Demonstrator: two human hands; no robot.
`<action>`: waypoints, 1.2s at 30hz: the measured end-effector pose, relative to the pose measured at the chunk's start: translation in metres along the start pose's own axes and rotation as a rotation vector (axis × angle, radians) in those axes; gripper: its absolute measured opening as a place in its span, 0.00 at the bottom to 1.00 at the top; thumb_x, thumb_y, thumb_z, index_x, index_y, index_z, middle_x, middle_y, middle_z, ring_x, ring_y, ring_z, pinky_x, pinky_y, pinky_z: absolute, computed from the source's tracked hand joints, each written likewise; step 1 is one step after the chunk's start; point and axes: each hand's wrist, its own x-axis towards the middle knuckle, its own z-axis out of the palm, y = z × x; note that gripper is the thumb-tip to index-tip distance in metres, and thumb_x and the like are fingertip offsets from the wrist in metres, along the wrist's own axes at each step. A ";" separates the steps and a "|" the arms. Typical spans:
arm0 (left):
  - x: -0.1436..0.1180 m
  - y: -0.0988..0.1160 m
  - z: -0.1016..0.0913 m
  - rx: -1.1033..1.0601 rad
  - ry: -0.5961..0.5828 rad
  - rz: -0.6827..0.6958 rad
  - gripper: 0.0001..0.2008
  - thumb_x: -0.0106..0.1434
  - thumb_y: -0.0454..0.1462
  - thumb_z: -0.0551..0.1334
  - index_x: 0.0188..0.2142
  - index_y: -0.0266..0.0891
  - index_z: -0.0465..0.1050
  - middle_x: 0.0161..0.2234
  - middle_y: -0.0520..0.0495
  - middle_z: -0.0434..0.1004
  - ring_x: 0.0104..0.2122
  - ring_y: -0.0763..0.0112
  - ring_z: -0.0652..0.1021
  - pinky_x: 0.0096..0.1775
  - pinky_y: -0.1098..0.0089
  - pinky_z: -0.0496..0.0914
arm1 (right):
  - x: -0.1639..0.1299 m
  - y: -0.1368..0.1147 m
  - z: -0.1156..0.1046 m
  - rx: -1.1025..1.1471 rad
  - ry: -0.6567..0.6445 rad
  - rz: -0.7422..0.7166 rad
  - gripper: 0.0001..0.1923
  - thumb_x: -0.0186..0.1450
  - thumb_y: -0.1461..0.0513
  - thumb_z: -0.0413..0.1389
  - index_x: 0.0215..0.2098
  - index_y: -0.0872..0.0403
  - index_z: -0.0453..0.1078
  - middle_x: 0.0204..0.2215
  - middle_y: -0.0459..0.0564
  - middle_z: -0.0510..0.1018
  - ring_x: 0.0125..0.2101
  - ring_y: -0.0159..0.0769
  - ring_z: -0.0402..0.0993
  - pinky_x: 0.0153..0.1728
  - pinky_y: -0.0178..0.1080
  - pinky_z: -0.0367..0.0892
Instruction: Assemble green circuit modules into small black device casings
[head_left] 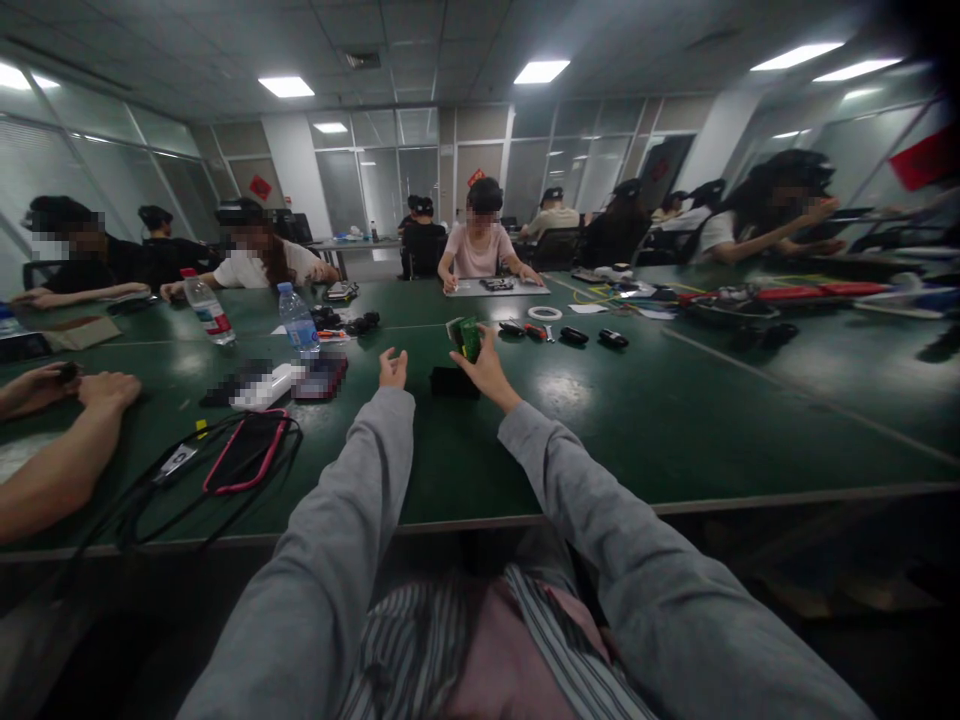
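Note:
Both my arms, in grey sleeves, stretch out over a dark green table. My right hand holds a small green circuit board upright between its fingers. Just under it a flat black object lies on the table. My left hand hovers a little to the left with fingers apart and nothing in it.
Two water bottles, a white and a dark box, and a pink-edged phone with black cables lie to the left. Small black tools and a tape roll sit beyond. A co-worker's arms rest at the left; several people sit around the tables.

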 end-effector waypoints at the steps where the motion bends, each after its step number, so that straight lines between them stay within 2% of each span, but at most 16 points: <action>1: 0.000 -0.002 0.001 0.006 -0.010 0.014 0.23 0.63 0.45 0.58 0.54 0.38 0.60 0.41 0.42 0.74 0.40 0.69 0.76 0.47 0.66 0.67 | 0.000 0.000 -0.001 -0.056 -0.043 -0.036 0.36 0.57 0.52 0.60 0.58 0.50 0.51 0.46 0.53 0.72 0.46 0.45 0.71 0.51 0.50 0.63; 4: 0.004 -0.003 0.006 0.019 -0.030 0.030 0.23 0.64 0.44 0.57 0.55 0.37 0.59 0.42 0.42 0.74 0.39 0.69 0.76 0.46 0.66 0.67 | -0.001 0.002 -0.002 -0.176 -0.155 -0.120 0.31 0.58 0.54 0.58 0.57 0.51 0.54 0.47 0.53 0.71 0.45 0.45 0.71 0.49 0.49 0.64; 7: 0.009 -0.005 0.011 0.033 -0.044 -0.006 0.22 0.64 0.43 0.57 0.55 0.38 0.59 0.42 0.43 0.74 0.39 0.70 0.76 0.45 0.67 0.68 | 0.000 0.006 -0.006 -0.225 -0.225 -0.136 0.31 0.59 0.54 0.58 0.58 0.53 0.55 0.47 0.53 0.72 0.44 0.44 0.72 0.47 0.47 0.65; 10: 0.013 -0.010 0.012 0.049 -0.048 -0.069 0.22 0.64 0.41 0.57 0.56 0.38 0.59 0.42 0.42 0.74 0.37 0.70 0.76 0.43 0.67 0.69 | 0.002 0.011 -0.013 -0.219 -0.297 -0.148 0.31 0.59 0.54 0.58 0.58 0.52 0.57 0.49 0.51 0.72 0.46 0.42 0.71 0.49 0.46 0.65; 13: 0.014 -0.015 0.010 0.045 -0.060 -0.064 0.22 0.64 0.42 0.57 0.56 0.38 0.58 0.42 0.43 0.74 0.35 0.71 0.77 0.42 0.67 0.69 | 0.004 0.014 -0.020 -0.172 -0.372 -0.179 0.29 0.60 0.53 0.58 0.57 0.50 0.60 0.51 0.49 0.71 0.49 0.41 0.70 0.53 0.45 0.63; 16: 0.014 -0.017 0.008 0.055 -0.082 -0.067 0.21 0.64 0.41 0.57 0.55 0.38 0.59 0.40 0.44 0.74 0.32 0.72 0.77 0.42 0.67 0.69 | 0.005 0.017 -0.024 -0.134 -0.398 -0.189 0.29 0.59 0.52 0.58 0.57 0.50 0.61 0.53 0.49 0.70 0.51 0.42 0.68 0.55 0.46 0.61; 21: 0.013 -0.018 0.008 0.073 -0.080 -0.049 0.21 0.65 0.41 0.56 0.56 0.38 0.58 0.40 0.45 0.74 0.30 0.75 0.76 0.41 0.68 0.69 | 0.008 0.021 -0.024 -0.064 -0.364 -0.163 0.31 0.59 0.50 0.58 0.58 0.50 0.60 0.52 0.51 0.70 0.52 0.42 0.67 0.56 0.47 0.60; 25: 0.012 -0.017 0.007 0.086 -0.097 -0.068 0.22 0.65 0.42 0.56 0.56 0.39 0.58 0.41 0.45 0.74 0.29 0.75 0.76 0.40 0.68 0.69 | 0.008 0.024 -0.031 -0.073 -0.485 -0.172 0.30 0.59 0.50 0.58 0.57 0.50 0.62 0.53 0.51 0.70 0.52 0.42 0.67 0.57 0.47 0.60; 28: 0.010 -0.017 0.006 0.112 -0.090 -0.051 0.21 0.65 0.44 0.55 0.56 0.41 0.58 0.42 0.45 0.74 0.29 0.75 0.76 0.40 0.68 0.68 | 0.007 0.025 -0.045 -0.129 -0.590 -0.172 0.30 0.58 0.51 0.59 0.56 0.50 0.63 0.52 0.50 0.71 0.52 0.41 0.68 0.56 0.47 0.60; 31: 0.007 -0.015 0.006 0.133 -0.098 -0.054 0.21 0.65 0.44 0.54 0.56 0.41 0.58 0.43 0.45 0.74 0.30 0.75 0.77 0.38 0.69 0.68 | 0.006 0.031 -0.066 -0.187 -0.622 -0.151 0.30 0.57 0.51 0.60 0.56 0.49 0.64 0.51 0.49 0.72 0.50 0.41 0.69 0.55 0.46 0.62; 33: 0.004 -0.013 0.005 0.138 -0.107 -0.069 0.21 0.66 0.43 0.54 0.56 0.41 0.58 0.43 0.45 0.74 0.31 0.74 0.77 0.35 0.70 0.68 | 0.006 0.038 -0.083 -0.249 -0.587 -0.133 0.30 0.57 0.52 0.61 0.56 0.50 0.65 0.49 0.49 0.73 0.49 0.42 0.70 0.54 0.47 0.63; 36: -0.001 -0.009 0.003 0.123 -0.108 -0.059 0.22 0.65 0.45 0.54 0.56 0.42 0.58 0.42 0.45 0.74 0.31 0.73 0.77 0.33 0.72 0.67 | 0.005 0.056 -0.117 -0.411 -0.443 -0.128 0.28 0.57 0.53 0.61 0.55 0.51 0.67 0.49 0.51 0.74 0.47 0.44 0.71 0.52 0.48 0.63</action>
